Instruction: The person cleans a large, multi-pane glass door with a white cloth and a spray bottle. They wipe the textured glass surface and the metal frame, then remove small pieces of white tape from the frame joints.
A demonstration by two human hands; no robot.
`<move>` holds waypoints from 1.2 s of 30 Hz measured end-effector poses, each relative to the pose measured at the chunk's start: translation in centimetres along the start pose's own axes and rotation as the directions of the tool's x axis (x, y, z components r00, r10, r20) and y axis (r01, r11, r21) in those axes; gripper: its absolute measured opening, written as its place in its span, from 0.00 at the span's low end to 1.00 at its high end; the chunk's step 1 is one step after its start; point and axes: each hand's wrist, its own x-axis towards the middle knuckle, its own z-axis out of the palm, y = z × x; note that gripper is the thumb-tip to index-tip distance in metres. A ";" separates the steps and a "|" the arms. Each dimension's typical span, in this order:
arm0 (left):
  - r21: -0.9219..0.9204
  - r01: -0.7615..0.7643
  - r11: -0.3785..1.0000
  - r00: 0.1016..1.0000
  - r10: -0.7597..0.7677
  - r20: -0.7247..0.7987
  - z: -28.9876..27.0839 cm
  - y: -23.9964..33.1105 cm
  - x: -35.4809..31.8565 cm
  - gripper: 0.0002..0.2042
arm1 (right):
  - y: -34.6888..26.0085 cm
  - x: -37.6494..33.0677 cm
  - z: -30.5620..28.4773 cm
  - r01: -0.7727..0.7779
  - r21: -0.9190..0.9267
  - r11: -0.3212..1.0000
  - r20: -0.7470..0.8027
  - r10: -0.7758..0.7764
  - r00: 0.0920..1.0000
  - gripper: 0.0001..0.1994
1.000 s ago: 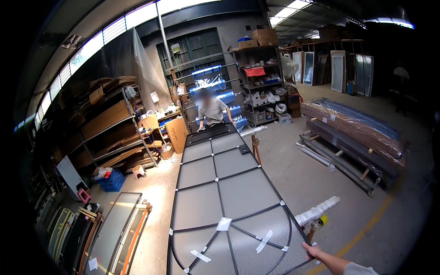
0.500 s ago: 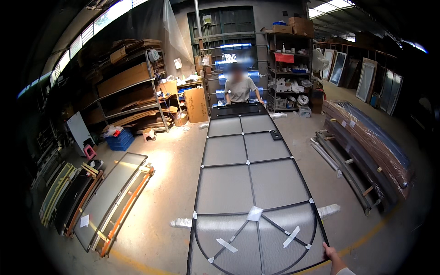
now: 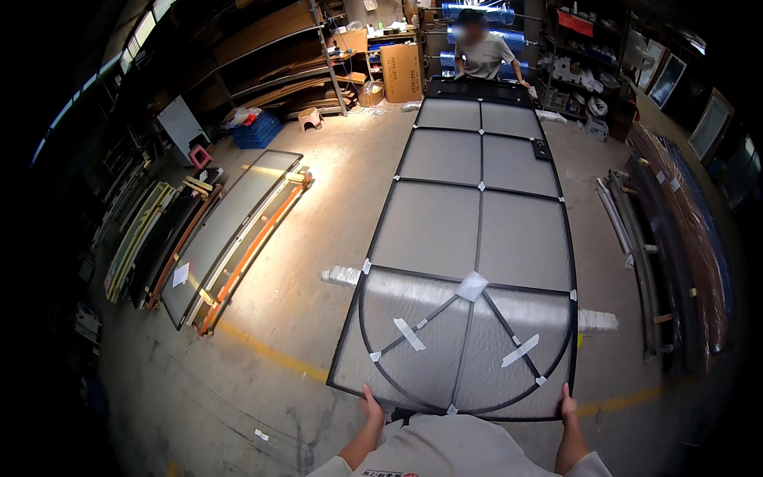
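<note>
Hands hold the near end of a long window frame [image 3: 477, 262], which stretches straight ahead from the person to a second person [image 3: 483, 49] standing at its far end. The left hand [image 3: 370, 405] has its grip clenched on the frame's near bottom edge toward the left corner, fingers curled up over the dark rim. The right hand [image 3: 567, 404] has its grip clenched on the same edge close to the right corner. The frame lies flat and level between the two people, above the concrete floor [image 3: 302, 262].

The frame is dark metal with pale grey, matte panes. Its near part holds a half-round arch divided by spokes that meet at a hub covered with a white tape patch [image 3: 472, 285]; two loose-looking white tape strips [image 3: 408, 334] lie across the spokes, one left, one right. Beyond the arch come six rectangular panes in three rows of two. A white wrapped bundle [image 3: 596, 320] lies crosswise beneath the frame, its ends showing at both sides.

To the left on the floor lies a stack of flat glazed panels [image 3: 230, 230] with orange and yellow edges. To the right, long dark bars [image 3: 644, 254] lie beside a wrapped reddish stack [image 3: 691, 230]. Wooden shelves [image 3: 262, 56] line the far left wall.
</note>
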 end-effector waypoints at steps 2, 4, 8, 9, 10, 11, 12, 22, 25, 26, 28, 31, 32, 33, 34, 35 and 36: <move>0.188 -0.133 0.973 0.975 0.095 0.200 -2.0 -2.5 1.1 0.42 | 0.0 -0.8 -0.5 0.032 0.016 0.999 -0.016 -0.031 0.999 0.59; 0.117 -0.146 0.982 0.896 0.081 0.438 -3.4 -1.5 0.5 0.40 | 1.3 0.5 -0.8 0.053 0.015 0.998 -0.064 -0.052 0.997 0.58; 0.194 -0.058 0.979 0.816 -0.065 0.574 -6.7 0.0 -0.2 0.38 | 0.8 0.3 -0.2 0.072 -0.046 0.996 -0.085 -0.076 0.993 0.58; 0.225 -0.127 0.966 0.799 -0.035 0.600 -7.3 0.2 0.6 0.29 | 0.9 0.3 0.0 0.102 -0.039 0.994 -0.108 -0.106 0.988 0.58; 0.262 -0.180 0.948 0.778 -0.026 0.627 -8.4 0.7 0.4 0.26 | 0.8 0.3 0.5 0.131 -0.032 0.991 -0.132 -0.134 0.982 0.58; 0.290 -0.232 0.929 0.745 -0.022 0.667 -8.2 3.3 -1.0 0.22 | 1.8 0.4 0.5 0.147 -0.030 0.989 -0.173 -0.150 0.973 0.58; 0.308 -0.286 0.907 0.707 -0.017 0.707 -7.8 7.6 -3.3 0.20 | 3.1 0.9 0.1 0.130 -0.052 0.990 -0.174 -0.137 0.975 0.57; -0.115 -0.357 0.927 0.636 0.332 0.697 4.5 22.6 -3.9 0.07 | 0.1 -7.4 1.7 0.016 -0.007 1.000 -0.487 -0.018 0.873 0.35; 0.028 -0.704 0.710 0.504 0.471 0.724 8.9 22.3 -4.4 0.08 | 0.8 -10.1 3.3 -0.009 0.062 0.998 -0.630 0.046 0.775 0.35; 0.025 -0.807 0.591 0.383 0.490 0.783 9.7 21.7 -4.2 0.10 | 1.8 -11.1 4.0 0.005 0.105 0.994 -0.661 0.066 0.748 0.35; -0.029 -0.950 0.310 0.132 0.486 0.864 11.3 18.7 -3.2 0.13 | 4.1 -13.0 5.2 -0.026 0.151 0.988 -0.679 0.122 0.724 0.34; -0.118 -0.993 0.001 -0.110 0.356 0.928 12.1 16.3 -3.1 0.19 | 13.5 -15.1 7.5 -0.119 0.214 0.969 -0.440 0.205 0.874 0.34; -0.132 -0.990 -0.050 -0.142 0.341 0.929 12.3 16.0 -3.4 0.20 | 16.3 -16.3 8.1 -0.152 0.233 0.961 -0.291 0.218 0.932 0.35; -0.109 -0.994 -0.020 -0.109 0.352 0.930 12.4 16.3 -2.9 0.20 | 16.7 -18.6 9.4 -0.226 0.318 0.921 -0.126 0.277 0.953 0.35; -0.126 -0.992 -0.002 -0.118 0.370 0.922 12.6 16.3 -2.4 0.20 | 17.1 -21.2 10.7 -0.302 0.392 0.869 0.044 0.311 0.950 0.34; -0.146 -0.989 0.023 -0.126 0.382 0.916 12.6 16.1 -2.1 0.20 | 17.8 -23.6 11.7 -0.384 0.451 0.806 0.207 0.323 0.923 0.34; -0.160 -0.986 0.052 -0.127 0.394 0.910 12.7 16.1 -1.8 0.20 | 19.2 -25.9 13.1 -0.404 0.417 0.814 0.200 0.352 0.915 0.34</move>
